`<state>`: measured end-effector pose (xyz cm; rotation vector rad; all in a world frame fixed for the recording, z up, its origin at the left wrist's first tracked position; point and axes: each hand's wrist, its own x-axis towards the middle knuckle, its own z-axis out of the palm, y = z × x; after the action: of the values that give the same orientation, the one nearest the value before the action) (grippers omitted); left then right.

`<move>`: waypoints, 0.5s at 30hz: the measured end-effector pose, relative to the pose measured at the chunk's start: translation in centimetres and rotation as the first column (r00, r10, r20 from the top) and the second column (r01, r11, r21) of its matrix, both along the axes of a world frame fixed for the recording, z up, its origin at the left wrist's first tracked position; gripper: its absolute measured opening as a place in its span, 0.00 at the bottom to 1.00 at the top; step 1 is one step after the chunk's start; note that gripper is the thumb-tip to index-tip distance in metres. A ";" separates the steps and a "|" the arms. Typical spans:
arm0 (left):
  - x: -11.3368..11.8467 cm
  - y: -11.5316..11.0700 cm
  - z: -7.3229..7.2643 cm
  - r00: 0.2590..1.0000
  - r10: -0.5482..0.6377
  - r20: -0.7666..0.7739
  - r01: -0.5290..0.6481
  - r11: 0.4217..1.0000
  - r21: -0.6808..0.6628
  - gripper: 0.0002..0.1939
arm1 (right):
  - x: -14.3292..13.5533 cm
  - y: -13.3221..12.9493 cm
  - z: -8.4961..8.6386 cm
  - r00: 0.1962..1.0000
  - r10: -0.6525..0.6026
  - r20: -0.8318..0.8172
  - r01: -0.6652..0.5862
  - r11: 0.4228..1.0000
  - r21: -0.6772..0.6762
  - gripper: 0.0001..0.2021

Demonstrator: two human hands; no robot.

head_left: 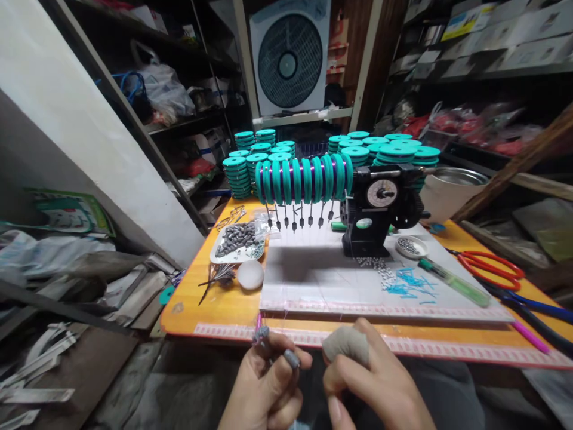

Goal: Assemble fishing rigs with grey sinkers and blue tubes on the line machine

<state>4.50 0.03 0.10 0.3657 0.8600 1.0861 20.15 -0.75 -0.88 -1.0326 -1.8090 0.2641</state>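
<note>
In front of the table edge, my left hand (271,385) pinches a small grey oval sinker (292,359) between thumb and forefinger. More small grey pieces (261,335) show at its other fingers, too blurred to tell apart. My right hand (371,379) is close by on the right, with its fingers curled together and a grey wrap (347,346) around one finger. Whatever those fingers may hold is hidden. Beyond the hands, a black winding machine (364,221) carries a row of teal spools (304,179) with purple line, and small dark weights (294,226) hang below them.
A white tray (215,251) of grey sinkers and a white round lid (250,275) lie at left. Blue tube pieces (407,283), a green-handled tool (461,285) and red-handled scissors (492,263) lie at right. Stacked teal spools (398,152) stand behind, before a fan (290,60).
</note>
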 end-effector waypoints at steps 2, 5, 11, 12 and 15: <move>0.0 -0.2 -0.4 0.999 -0.017 0.035 0.016 0.999 0.039 0.12 | -0.3 -0.1 -0.1 1.000 0.012 -0.021 -0.012 1.000 -0.006 0.09; -0.1 -0.3 -1.0 0.998 -0.035 0.046 0.030 0.994 0.107 0.12 | -0.6 -0.2 -0.1 0.999 -0.003 -0.033 0.003 1.000 -0.006 0.09; -0.2 -0.5 -1.5 0.990 -0.108 0.089 0.092 0.983 0.160 0.11 | -0.7 -0.4 -0.5 0.999 -0.010 -0.040 0.009 1.000 -0.023 0.08; -0.2 -0.6 -1.6 0.989 -0.115 0.089 0.100 0.981 0.164 0.10 | -0.7 -0.4 -0.6 0.999 -0.008 -0.041 0.007 1.000 -0.025 0.08; -0.2 -0.6 -1.6 0.988 -0.134 0.083 0.117 0.977 0.180 0.10 | -0.7 -0.4 -0.8 1.000 -0.009 -0.029 0.008 1.000 -0.019 0.08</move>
<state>4.29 -0.55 -1.46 0.5044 0.6508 1.0550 19.43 -1.18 -1.66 -1.0442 -1.7787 0.2904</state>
